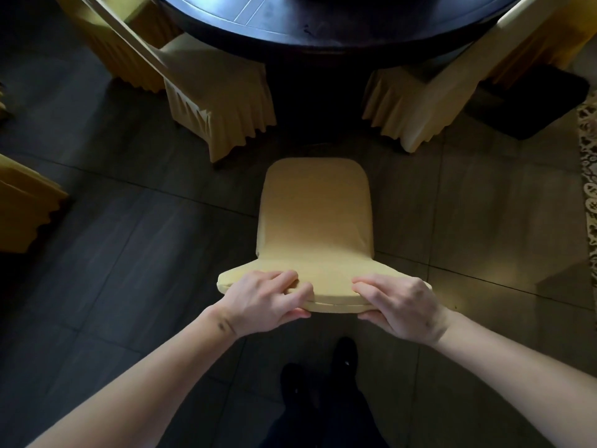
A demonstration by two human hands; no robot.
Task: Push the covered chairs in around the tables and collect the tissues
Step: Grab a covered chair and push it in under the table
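A chair in a pale yellow cover (315, 218) stands right in front of me, its seat facing the dark round table (323, 24). My left hand (265, 300) grips the top of its backrest on the left, fingers over the top and thumb under the edge. On the right of the same top edge, my right hand (399, 305) grips in the same way. The seat's front stops short of the table's edge. No tissues are in view.
Two more covered chairs flank the gap: one at the left (213, 92) and one at the right (420, 105), both angled toward the table. Another yellow cover (22, 202) shows at the far left. Dark tiled floor lies all round; a patterned rug (589, 176) runs along the right edge.
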